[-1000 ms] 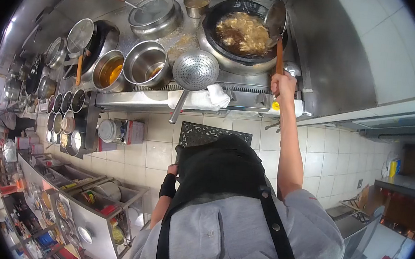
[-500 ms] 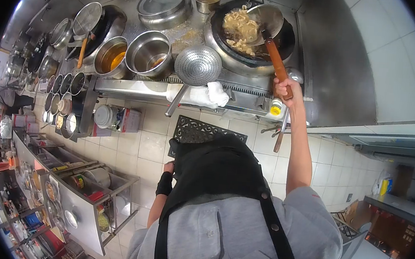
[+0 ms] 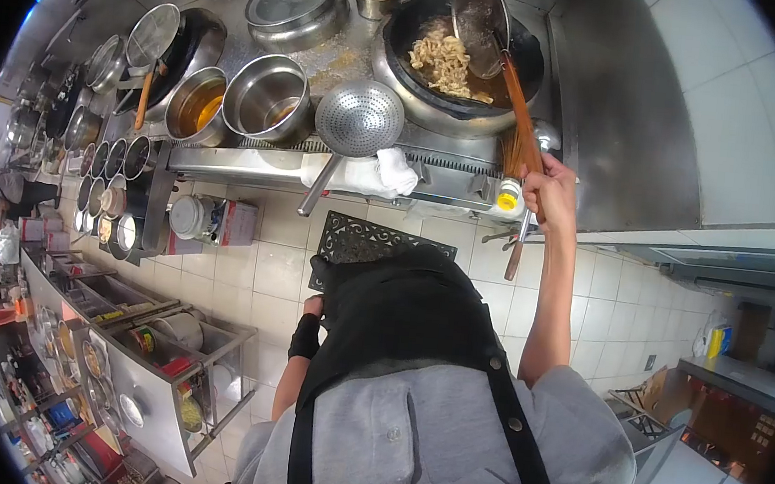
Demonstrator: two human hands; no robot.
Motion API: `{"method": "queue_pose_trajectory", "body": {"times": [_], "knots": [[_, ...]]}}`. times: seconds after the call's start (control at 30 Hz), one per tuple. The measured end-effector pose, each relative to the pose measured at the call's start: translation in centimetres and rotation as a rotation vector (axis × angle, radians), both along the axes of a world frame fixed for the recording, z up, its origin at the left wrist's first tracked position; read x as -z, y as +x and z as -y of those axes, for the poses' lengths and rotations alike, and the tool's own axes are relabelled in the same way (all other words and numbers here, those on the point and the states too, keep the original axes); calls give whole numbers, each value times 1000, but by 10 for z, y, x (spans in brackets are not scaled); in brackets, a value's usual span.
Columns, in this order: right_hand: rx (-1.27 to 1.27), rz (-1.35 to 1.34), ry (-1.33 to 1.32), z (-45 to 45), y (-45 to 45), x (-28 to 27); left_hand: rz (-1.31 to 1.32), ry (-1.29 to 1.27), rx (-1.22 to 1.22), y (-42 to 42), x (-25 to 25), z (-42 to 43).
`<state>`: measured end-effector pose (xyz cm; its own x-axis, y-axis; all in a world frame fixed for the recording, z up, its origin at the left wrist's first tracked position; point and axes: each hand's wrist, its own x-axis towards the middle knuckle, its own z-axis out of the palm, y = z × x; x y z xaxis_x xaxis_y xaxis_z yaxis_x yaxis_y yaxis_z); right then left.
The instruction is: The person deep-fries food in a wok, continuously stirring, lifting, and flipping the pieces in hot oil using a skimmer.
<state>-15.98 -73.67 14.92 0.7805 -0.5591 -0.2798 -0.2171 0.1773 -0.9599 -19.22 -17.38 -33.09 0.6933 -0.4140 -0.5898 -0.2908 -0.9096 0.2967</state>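
My right hand (image 3: 553,195) is closed around the end of the long wooden handle of a mesh skimmer (image 3: 482,27). The skimmer's round basket stands tilted on edge in the right part of a black wok (image 3: 529,70). Pale cooked strips of food (image 3: 440,60) sit in the wok left of the basket, in dark liquid. Down at my side, my left hand (image 3: 314,306), with a black wristband, is beside the black apron (image 3: 400,308); its fingers are mostly hidden.
A perforated ladle (image 3: 360,118) lies on the stove edge beside a white cloth (image 3: 384,173). Left of it stand a steel pot (image 3: 266,98) and one with orange liquid (image 3: 198,107). A yellow-capped bottle (image 3: 508,195) and a bamboo brush (image 3: 511,156) are near my right hand.
My right hand has turned and shifted slightly right, tilting the skimmer's basket up onto its edge. The food strips now lie lower in the wok. My left hand stays at my side.
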Motion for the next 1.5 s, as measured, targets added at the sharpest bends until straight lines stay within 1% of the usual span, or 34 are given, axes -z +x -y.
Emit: {"method": "queue_pose_trajectory", "body": {"times": [0.2, 0.3, 0.43, 0.53, 0.6, 0.7, 0.77, 0.9, 1.0, 1.07, 1.1, 1.17, 1.2, 1.27, 1.37, 1.4, 1.5], "knots": [[10, -6, -39, -6, -14, -23, -1, 19, -31, 0, 11, 3], [-33, -23, -64, -9, -27, -33, 78, -98, -123, -7, 10, 5], [-80, -46, -72, -10, -30, -41, 44, -14, -68, -1, 13, 7], [-144, -99, -63, -1, -24, -36, 54, 3, -4, 4, 12, 9], [-121, -112, -76, -4, -18, -29, 75, 0, 68, 5, 14, 5], [-80, -114, -137, -5, -9, -17, 22, 56, 39, 4, 24, 6], [-59, -123, -154, -2, -5, -8, 48, 42, -11, -2, 35, 1], [-33, -124, -134, 11, -3, 10, 83, -34, -48, -7, 27, 0], [22, -97, -192, 7, -2, 21, 32, -50, -105, -5, 23, 2], [70, -68, -234, 0, -1, 22, -121, -180, -443, -5, -4, 13], [94, -46, -248, -3, -1, 20, -200, -243, -610, -8, -5, 14], [157, -21, -298, -6, -2, 25, -91, -209, -460, -10, -8, 13], [197, -14, -336, -3, 3, 34, -35, -194, -382, -10, -2, 11], [262, -33, -406, -4, 14, 33, 21, -150, -235, -7, 15, 3], [298, -84, -348, 4, 25, 46, 32, -33, -20, 2, 12, 3], [307, -60, -287, 2, 29, 46, 24, 13, 50, 5, 10, 4], [319, 80, 116, 5, 37, 58, 62, -10, 49, 6, 5, 5]]}}
